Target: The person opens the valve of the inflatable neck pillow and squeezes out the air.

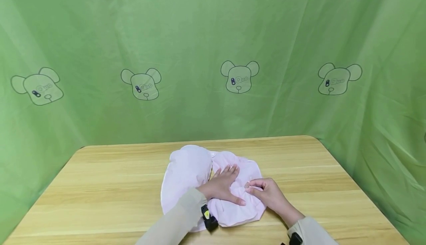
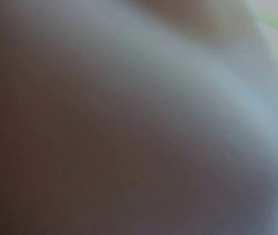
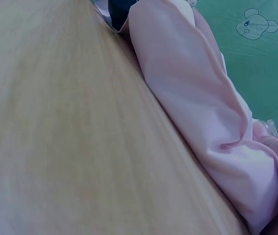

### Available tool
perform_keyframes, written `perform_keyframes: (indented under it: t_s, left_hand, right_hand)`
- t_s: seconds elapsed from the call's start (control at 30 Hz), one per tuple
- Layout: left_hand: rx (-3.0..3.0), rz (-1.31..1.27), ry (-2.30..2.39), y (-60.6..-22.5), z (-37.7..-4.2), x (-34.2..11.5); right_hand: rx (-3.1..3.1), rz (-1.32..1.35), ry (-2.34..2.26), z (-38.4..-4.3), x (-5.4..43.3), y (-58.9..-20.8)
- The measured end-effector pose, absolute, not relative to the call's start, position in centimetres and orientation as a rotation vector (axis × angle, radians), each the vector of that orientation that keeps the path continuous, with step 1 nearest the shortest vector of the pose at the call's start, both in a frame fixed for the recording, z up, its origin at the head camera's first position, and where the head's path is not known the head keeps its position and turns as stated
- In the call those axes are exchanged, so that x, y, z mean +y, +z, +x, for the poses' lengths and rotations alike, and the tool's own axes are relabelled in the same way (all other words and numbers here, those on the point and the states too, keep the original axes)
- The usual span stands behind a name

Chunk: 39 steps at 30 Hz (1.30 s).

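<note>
A pale pink inflatable neck pillow (image 1: 188, 171) lies on the table, its left part smooth and its right part wrinkled. My left hand (image 1: 222, 186) rests on the right part, with fingers spread flat. At the right side, my right hand (image 1: 270, 194) pinches a small clear valve (image 1: 247, 186) between thumb and fingers. The right wrist view shows the pillow's creased side (image 3: 193, 93) up close, with clear plastic bits (image 3: 274, 129) by the fingers. The left wrist view is dark and blurred, so little can be made out there.
The wooden table (image 1: 110, 185) has rounded far corners. Behind it and along both sides hangs a green curtain (image 1: 186, 26) printed with bear heads. Black wrist devices (image 1: 209, 219) sit at both cuffs.
</note>
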<state>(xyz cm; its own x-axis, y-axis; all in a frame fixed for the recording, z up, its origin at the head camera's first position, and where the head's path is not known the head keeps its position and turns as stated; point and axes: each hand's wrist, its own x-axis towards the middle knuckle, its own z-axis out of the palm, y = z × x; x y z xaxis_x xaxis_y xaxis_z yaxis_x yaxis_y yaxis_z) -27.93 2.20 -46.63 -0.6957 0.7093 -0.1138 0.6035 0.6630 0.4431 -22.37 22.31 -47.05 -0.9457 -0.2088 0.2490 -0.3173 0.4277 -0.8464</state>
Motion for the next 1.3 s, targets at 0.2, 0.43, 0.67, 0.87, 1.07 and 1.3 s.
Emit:
perform_keyframes:
  t_s: [0.2, 0.43, 0.67, 0.87, 1.07, 1.3]
  left_hand:
    - [2.614, 1.047, 0.529, -46.55, -28.0, 2.32]
    - [2.639, 1.054, 0.484, -46.48, -28.0, 2.47]
    - [2.648, 1.064, 0.453, -46.21, -27.76, 2.5]
    - [2.639, 1.064, 0.457, -46.2, -27.61, 2.38]
    - [2.643, 1.059, 0.456, -46.26, -27.53, 2.34]
    - [2.667, 1.064, 0.423, -46.64, -27.67, 2.47]
  right_hand:
    - [-2.569, 0.488, 1.552, -22.43, 22.33, -47.03]
    - [-2.587, 0.489, 1.538, -22.43, 22.37, -47.03]
    - [-2.601, 0.496, 1.525, -22.39, 22.46, -46.96]
    - [-2.623, 0.493, 1.508, -22.42, 22.47, -46.93]
    - [-2.639, 0.498, 1.483, -22.44, 22.53, -46.99]
    - [-2.662, 0.503, 1.466, -22.26, 22.64, -46.92]
